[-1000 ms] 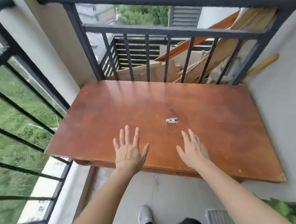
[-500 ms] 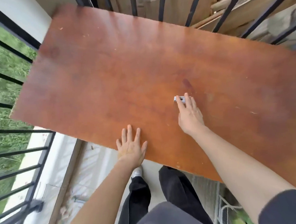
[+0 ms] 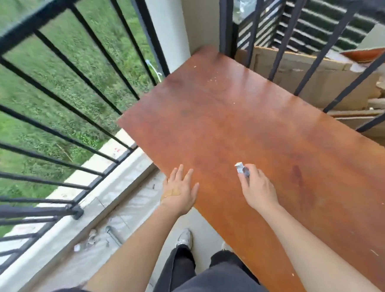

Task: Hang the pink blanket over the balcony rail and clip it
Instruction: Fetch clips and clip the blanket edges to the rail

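My right hand [image 3: 258,188] is closed on a small white and grey clip [image 3: 241,168], which sticks out past my fingertips just above the reddish-brown wooden table [image 3: 241,120]. My left hand [image 3: 179,190] is flat with fingers spread over the table's near left corner and holds nothing. The black balcony rail [image 3: 50,12] runs across the upper left, its bars slanting down to the ledge. No pink blanket is in view.
A second black railing [image 3: 329,40] stands behind the table, with cardboard and wooden boards [image 3: 318,79] beyond it. A pale pillar [image 3: 168,27] fills the corner. Grass lies far below. Small debris sits on the concrete floor [image 3: 91,240] by my feet.
My right hand reached the clip on the table and picked it up. The view swung left toward the side rail. My left hand stayed flat near the table's edge.
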The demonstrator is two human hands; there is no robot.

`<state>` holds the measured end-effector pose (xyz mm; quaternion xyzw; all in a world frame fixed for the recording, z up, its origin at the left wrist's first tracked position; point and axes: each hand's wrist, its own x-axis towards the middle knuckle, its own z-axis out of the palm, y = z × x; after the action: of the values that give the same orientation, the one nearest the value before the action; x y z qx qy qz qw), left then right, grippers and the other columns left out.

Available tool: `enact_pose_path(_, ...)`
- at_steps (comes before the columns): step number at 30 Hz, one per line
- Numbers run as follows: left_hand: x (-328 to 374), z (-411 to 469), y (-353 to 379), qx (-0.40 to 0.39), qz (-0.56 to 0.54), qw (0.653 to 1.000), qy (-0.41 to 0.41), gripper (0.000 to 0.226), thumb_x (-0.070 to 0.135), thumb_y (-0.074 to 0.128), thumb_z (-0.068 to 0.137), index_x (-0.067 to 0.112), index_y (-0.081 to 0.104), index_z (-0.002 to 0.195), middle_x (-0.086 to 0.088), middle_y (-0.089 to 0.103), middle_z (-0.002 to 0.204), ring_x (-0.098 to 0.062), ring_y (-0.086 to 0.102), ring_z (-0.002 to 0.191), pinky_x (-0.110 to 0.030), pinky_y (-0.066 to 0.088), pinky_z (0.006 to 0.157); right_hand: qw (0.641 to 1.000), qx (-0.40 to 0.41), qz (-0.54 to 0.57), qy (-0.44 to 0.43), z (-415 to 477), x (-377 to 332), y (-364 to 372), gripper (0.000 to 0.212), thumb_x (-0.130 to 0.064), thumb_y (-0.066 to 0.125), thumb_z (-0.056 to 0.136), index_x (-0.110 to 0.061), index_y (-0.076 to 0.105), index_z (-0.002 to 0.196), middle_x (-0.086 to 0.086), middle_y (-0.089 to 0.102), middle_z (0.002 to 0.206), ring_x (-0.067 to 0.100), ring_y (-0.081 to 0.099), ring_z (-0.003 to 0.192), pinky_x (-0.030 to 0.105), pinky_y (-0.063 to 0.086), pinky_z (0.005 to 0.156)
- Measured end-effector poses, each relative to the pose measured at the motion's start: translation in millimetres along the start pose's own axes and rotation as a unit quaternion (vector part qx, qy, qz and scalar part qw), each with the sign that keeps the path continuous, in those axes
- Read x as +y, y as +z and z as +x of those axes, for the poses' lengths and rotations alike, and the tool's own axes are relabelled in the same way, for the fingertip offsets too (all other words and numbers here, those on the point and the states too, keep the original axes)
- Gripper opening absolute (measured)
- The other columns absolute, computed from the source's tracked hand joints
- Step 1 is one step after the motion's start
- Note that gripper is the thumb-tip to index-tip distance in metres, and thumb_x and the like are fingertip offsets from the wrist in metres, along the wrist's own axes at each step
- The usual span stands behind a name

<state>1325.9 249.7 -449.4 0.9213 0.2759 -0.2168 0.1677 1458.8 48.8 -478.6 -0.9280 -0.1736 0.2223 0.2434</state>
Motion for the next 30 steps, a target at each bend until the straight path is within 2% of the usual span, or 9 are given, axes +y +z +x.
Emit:
enact_pose_path(4, -53.2, -64.6, -20.3, 0.096, -0.079, 0.986, -0.11, 0.056, 0.051, 0.031, 0.101, 0.029, 0.026, 0.153, -0.001, 0.008, 0.164, -0.02, 0.004, 0.151, -0.044, 0.007, 0.119, 0.987, -0.067, 0.033, -0.143, -2.4, -76.4, 27.5, 0.033, -0.047, 0.038, 0.103, -0.03, 0.049, 0.128, 0.004, 0.057, 0.109, 0.033, 0.06, 0.1, 0.04, 0.046, 0.079)
enact_pose_path(7, -98.4, -129.1, -20.7, 0.141, -0.108, 0.965, -0.191, 0.054, 0.051, 0.034, 0.101, 0.03, 0.031, 0.151, 0.002, 0.012, 0.164, -0.019, 0.009, 0.15, -0.043, 0.01, 0.119, 0.964, -0.123, 0.042, -0.233, -21.1, -139.3, 56.2, 0.031, -0.042, 0.051, 0.099, -0.028, 0.055, 0.127, 0.004, 0.057, 0.11, 0.032, 0.06, 0.102, 0.041, 0.047, 0.083)
enact_pose_path(10, -147.0, -199.6, -9.1, 0.162, -0.133, 0.942, -0.261, 0.05, 0.049, 0.037, 0.101, 0.029, 0.04, 0.146, 0.003, 0.023, 0.161, -0.019, 0.022, 0.147, -0.041, 0.018, 0.119, 0.934, -0.178, -0.003, -0.311, -55.0, -197.4, 92.4, 0.033, -0.032, 0.063, 0.094, -0.018, 0.059, 0.123, 0.008, 0.059, 0.112, 0.032, 0.059, 0.106, 0.04, 0.046, 0.087)
enact_pose_path(14, -209.5, -295.1, 14.9, 0.194, -0.133, 0.907, -0.349, 0.045, 0.044, 0.042, 0.1, 0.025, 0.049, 0.14, 0.004, 0.044, 0.149, -0.017, 0.039, 0.137, -0.033, 0.028, 0.113, 0.875, -0.248, -0.061, -0.411, -124.0, -261.1, 140.9, 0.038, -0.02, 0.06, 0.09, -0.012, 0.058, 0.127, 0.009, 0.058, 0.119, 0.027, 0.058, 0.112, 0.038, 0.045, 0.094)
enact_pose_path(19, -277.6, -419.8, 57.4, 0.229, -0.181, 0.839, -0.459, 0.039, 0.045, 0.038, 0.1, 0.029, 0.054, 0.132, 0.006, 0.051, 0.141, -0.02, 0.046, 0.129, -0.035, 0.034, 0.106, 0.783, -0.321, -0.08, -0.528, -248.8, -333.1, 200.3, 0.029, -0.032, 0.059, 0.092, -0.025, 0.062, 0.121, 0.0, 0.059, 0.111, 0.016, 0.061, 0.1, 0.035, 0.047, 0.093)
enact_pose_path(21, -305.3, -472.0, 79.0, 0.236, -0.187, 0.809, -0.505, 0.044, 0.049, 0.034, 0.1, 0.031, 0.05, 0.137, 0.005, 0.046, 0.146, -0.021, 0.042, 0.133, -0.038, 0.031, 0.109, 0.744, -0.34, -0.087, -0.569, -306.8, -360.2, 230.6, 0.031, -0.037, 0.061, 0.094, -0.027, 0.061, 0.123, -0.001, 0.059, 0.113, 0.014, 0.063, 0.095, 0.035, 0.049, 0.091)
enact_pose_path(25, -364.2, -582.2, 124.8, 0.229, -0.181, 0.766, -0.573, 0.062, 0.058, 0.025, 0.098, 0.031, 0.022, 0.153, -0.002, 0.013, 0.163, -0.024, 0.013, 0.149, -0.048, 0.015, 0.117, 0.671, -0.34, -0.112, -0.649, -426.8, -418.8, 287.5, 0.034, -0.046, 0.058, 0.094, -0.032, 0.062, 0.125, 0.004, 0.067, 0.108, 0.025, 0.065, 0.096, 0.033, 0.048, 0.077)
enact_pose_path(27, -388.9, -633.5, 141.3, 0.238, -0.186, 0.735, -0.607, 0.065, 0.058, 0.021, 0.099, 0.029, 0.013, 0.156, -0.002, 0.004, 0.165, -0.025, 0.006, 0.15, -0.052, 0.011, 0.117, 0.65, -0.339, -0.104, -0.672, -481.7, -447.0, 312.6, 0.038, -0.046, 0.059, 0.094, -0.028, 0.061, 0.127, 0.006, 0.068, 0.11, 0.027, 0.065, 0.097, 0.033, 0.048, 0.076)
enact_pose_path(30, -422.2, -701.8, 161.3, 0.246, -0.198, 0.682, -0.66, 0.065, 0.057, 0.019, 0.1, 0.027, 0.007, 0.156, -0.004, 0.001, 0.165, -0.025, 0.003, 0.15, -0.051, 0.012, 0.118, 0.626, -0.347, -0.088, -0.692, -556.9, -481.1, 342.8, 0.04, -0.039, 0.063, 0.094, -0.017, 0.062, 0.127, 0.011, 0.069, 0.11, 0.03, 0.067, 0.096, 0.036, 0.052, 0.078)
